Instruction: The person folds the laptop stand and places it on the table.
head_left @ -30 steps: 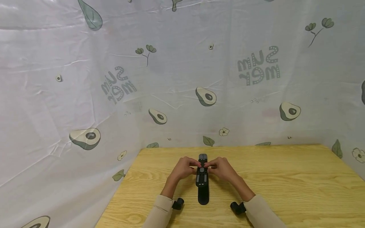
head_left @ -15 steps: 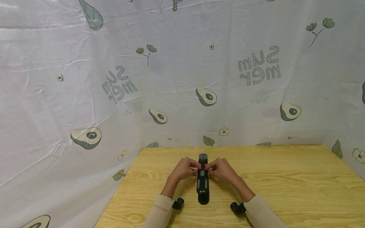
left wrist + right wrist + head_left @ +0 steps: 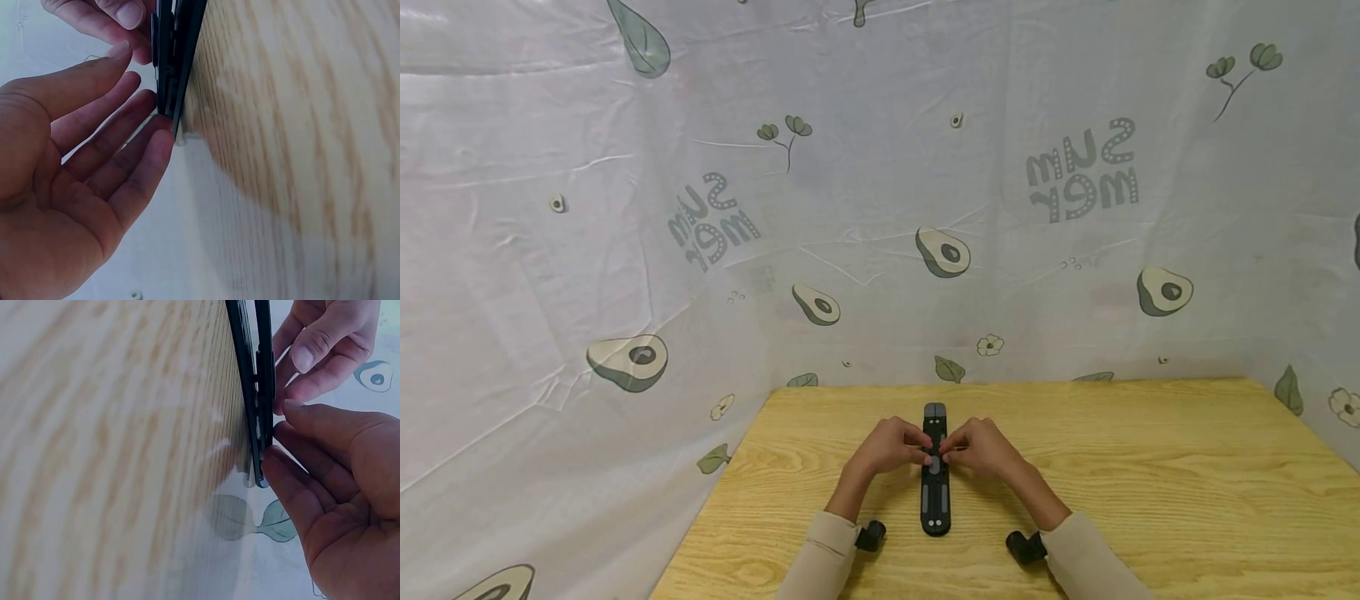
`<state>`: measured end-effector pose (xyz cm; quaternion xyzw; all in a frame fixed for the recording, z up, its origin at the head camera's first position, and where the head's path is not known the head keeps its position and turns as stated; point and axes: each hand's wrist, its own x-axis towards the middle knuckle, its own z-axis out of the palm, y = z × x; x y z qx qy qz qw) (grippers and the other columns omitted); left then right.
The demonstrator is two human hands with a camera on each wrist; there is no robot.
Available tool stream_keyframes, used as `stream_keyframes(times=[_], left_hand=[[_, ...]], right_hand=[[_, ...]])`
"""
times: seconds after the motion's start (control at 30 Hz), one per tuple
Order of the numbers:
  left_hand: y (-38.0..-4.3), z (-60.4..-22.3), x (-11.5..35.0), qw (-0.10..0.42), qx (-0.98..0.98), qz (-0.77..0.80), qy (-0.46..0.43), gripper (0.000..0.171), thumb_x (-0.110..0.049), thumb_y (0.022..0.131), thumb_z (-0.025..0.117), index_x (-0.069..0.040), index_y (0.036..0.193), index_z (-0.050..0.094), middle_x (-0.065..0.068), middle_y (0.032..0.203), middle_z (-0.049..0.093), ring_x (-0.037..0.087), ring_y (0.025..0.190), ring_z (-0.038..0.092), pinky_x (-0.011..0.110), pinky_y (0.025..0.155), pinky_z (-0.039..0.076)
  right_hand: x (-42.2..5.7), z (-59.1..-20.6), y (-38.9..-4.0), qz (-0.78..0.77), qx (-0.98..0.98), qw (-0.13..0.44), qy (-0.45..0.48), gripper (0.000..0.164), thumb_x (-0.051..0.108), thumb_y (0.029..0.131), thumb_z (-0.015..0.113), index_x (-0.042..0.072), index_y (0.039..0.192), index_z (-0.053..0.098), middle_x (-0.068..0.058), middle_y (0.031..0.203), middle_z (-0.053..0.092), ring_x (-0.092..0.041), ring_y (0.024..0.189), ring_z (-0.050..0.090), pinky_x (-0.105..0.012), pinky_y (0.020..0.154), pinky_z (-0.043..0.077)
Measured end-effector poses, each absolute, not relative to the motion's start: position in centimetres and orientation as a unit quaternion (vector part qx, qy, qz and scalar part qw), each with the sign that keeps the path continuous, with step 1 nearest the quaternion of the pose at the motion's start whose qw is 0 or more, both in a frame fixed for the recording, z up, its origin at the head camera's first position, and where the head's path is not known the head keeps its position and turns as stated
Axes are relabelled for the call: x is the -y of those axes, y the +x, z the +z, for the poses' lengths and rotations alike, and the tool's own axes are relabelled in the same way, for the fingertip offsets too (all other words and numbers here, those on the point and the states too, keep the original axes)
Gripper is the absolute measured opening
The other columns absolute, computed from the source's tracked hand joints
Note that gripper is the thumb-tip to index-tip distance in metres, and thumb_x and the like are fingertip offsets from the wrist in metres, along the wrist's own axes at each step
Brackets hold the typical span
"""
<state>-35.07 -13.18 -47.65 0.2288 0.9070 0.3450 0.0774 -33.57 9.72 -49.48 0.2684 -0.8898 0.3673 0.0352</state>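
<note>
A black folding laptop stand (image 3: 935, 500) with grey pads lies folded on the wooden table, pointing away from me. Seen side-on, its two long bars (image 3: 167, 62) lie close together with a narrow gap between them. My left hand (image 3: 887, 446) is at its left side, fingertips at the edge of the bars and thumb apart from them in the left wrist view. On the opposite side my right hand (image 3: 983, 446) mirrors it; fairly straight fingers (image 3: 300, 487) touch the bars' edge, the thumb lifted off.
The wooden table (image 3: 1120, 475) extends to both sides of the stand. Behind it and along the left hangs a pale printed curtain (image 3: 865, 208) with avocados and leaves. A black wrist camera (image 3: 871, 536) sits at the left cuff, another black camera (image 3: 1026, 548) at the right.
The stand's upper bar has swung down, its near end now lined up over the lower bar's end. Both hands stay beside it; their thumbs now show near its top.
</note>
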Motion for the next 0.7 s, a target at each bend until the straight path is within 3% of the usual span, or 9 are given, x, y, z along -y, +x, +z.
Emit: stream_keyframes(times=[0.5,0.7], left_hand=[[-35.4,-47.6,13.6,0.075,-0.904,0.349,0.234,0.015,-0.023,0.099,0.080,-0.013,0.109,0.085,0.003,0.107,0.083,0.013,0.098,0.073,0.035,0.085,0.060],[-35.7,-46.7,14.1,0.079,-0.904,0.346,0.237,0.022,-0.028,0.104,0.073,-0.013,0.116,0.083,0.005,0.115,0.082,0.024,0.111,0.075,0.045,0.095,0.061]], right_hand=[[-10.2,-48.5,-33.6,0.357,0.889,0.009,0.286,0.014,0.013,0.099,0.076,0.008,0.109,0.086,-0.004,0.100,0.084,-0.020,0.094,0.078,-0.032,0.077,0.062],[-11.9,-47.5,-33.6,0.343,0.896,-0.009,0.280,0.025,0.020,0.103,0.072,0.003,0.119,0.082,-0.009,0.112,0.083,-0.026,0.100,0.078,-0.049,0.091,0.062]])
